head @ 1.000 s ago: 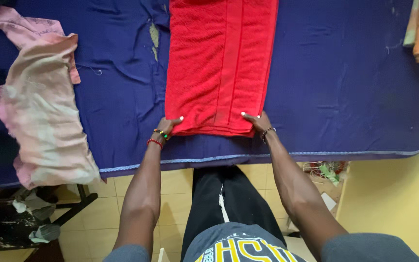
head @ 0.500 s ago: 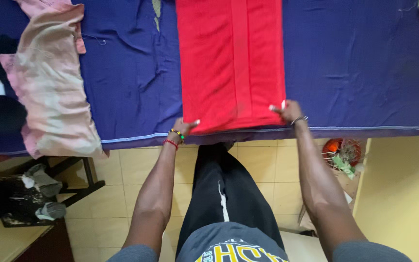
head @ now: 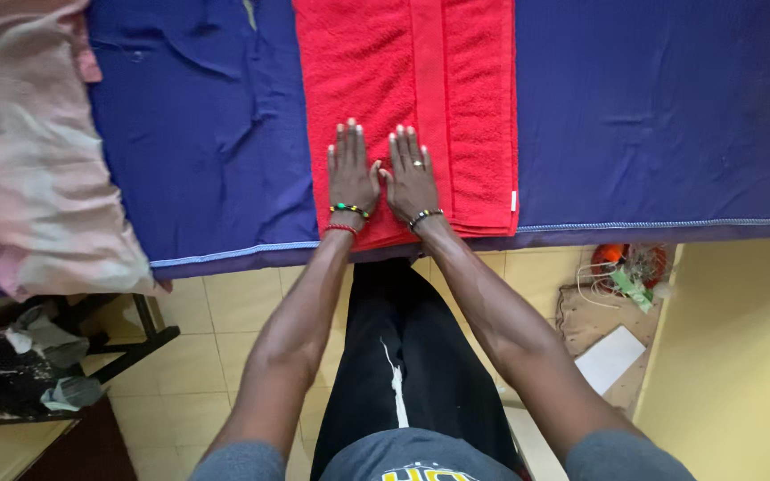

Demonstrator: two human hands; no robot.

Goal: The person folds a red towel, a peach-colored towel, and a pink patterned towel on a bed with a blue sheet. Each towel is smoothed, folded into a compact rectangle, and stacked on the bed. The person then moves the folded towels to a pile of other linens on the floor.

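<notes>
A folded red towel (head: 474,98) lies lengthwise on a bed covered with a dark blue sheet (head: 652,107), its near end at the bed's front edge. My left hand (head: 351,171) and my right hand (head: 412,175) rest flat on the towel's near end, side by side, palms down and fingers spread, thumbs almost touching. Neither hand grips anything. Beaded bracelets sit on both wrists and a ring on my right hand.
A pale pink garment (head: 33,151) lies on the bed at the left. Below the bed is a yellow tiled floor (head: 225,312), a dark stool with rags (head: 37,365) at the left, and clutter with a white card (head: 612,356) at the right.
Both hands let go of the towel's near corners and moved inward onto its middle, now lying flat on it. The view shifted closer over the bed.
</notes>
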